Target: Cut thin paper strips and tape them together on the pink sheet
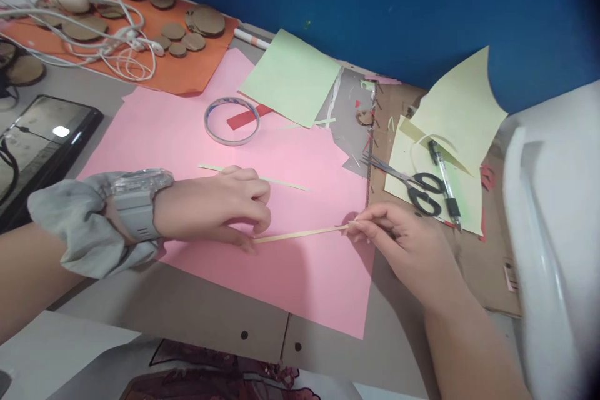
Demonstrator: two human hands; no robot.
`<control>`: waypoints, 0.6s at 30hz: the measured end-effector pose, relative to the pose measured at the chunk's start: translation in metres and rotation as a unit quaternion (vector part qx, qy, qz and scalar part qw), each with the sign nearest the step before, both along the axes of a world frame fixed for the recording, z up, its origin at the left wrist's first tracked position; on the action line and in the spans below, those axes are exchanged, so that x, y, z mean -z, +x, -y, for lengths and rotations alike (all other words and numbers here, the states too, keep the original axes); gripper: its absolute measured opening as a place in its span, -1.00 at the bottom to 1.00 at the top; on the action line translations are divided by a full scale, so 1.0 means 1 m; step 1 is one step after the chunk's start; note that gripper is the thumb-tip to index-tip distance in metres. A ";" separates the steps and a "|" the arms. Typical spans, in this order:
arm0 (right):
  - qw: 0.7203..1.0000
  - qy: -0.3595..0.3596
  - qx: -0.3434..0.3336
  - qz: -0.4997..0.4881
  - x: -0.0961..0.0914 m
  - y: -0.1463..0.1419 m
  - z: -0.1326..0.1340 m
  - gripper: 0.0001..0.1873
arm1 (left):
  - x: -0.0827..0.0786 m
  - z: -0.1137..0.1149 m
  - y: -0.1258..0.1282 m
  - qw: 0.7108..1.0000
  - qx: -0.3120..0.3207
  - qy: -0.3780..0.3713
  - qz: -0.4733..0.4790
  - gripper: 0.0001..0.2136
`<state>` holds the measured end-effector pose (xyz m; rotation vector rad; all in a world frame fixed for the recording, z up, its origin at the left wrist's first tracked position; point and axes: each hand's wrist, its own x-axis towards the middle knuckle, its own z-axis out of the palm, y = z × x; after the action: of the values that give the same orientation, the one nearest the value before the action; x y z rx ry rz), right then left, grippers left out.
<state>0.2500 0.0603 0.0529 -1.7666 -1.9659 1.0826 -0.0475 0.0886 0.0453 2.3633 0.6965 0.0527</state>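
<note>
A narrow pale-yellow paper strip (300, 235) stretches between my two hands, over a pink sheet of paper (323, 281). My right hand (403, 244) pinches its right end between thumb and fingertips. At the left end, my left hand (229, 209) has its fingers curled, with thumb and index finger closed at the tip of the strip. A light-green paper strip (285, 184) lies on the pink sheet, partly covered by my left hand. Beyond it rests a roll of tape (207, 128), with a red paper piece (241, 119) partly inside its ring.
Scissors (412, 184) and a pen (445, 181) lie right, by yellow paper (462, 106) on cardboard. Green paper (290, 75) is at the back. Cardboard discs (205, 20) and white cables (126, 62) cover orange paper. A phone-like black device (51, 144) sits left.
</note>
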 end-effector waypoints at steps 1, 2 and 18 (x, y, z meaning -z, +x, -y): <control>1.000 -0.007 0.003 -0.003 0.000 -0.001 0.000 -0.80 | 0.000 0.000 0.000 1.000 0.000 -0.002 -0.001 -0.77; 1.000 -0.013 0.005 -0.004 -0.001 -0.001 0.000 -0.79 | 0.000 0.000 0.000 1.000 0.000 -0.005 -0.002 -0.76; 0.999 -0.030 0.011 -0.027 0.001 -0.001 0.002 -0.76 | -0.006 -0.003 0.001 0.998 0.002 -0.056 -0.034 -0.73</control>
<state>0.2492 0.0585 0.0522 -1.7654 -1.8956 1.1804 -0.0464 0.0915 0.0513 2.2678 0.7081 -0.0673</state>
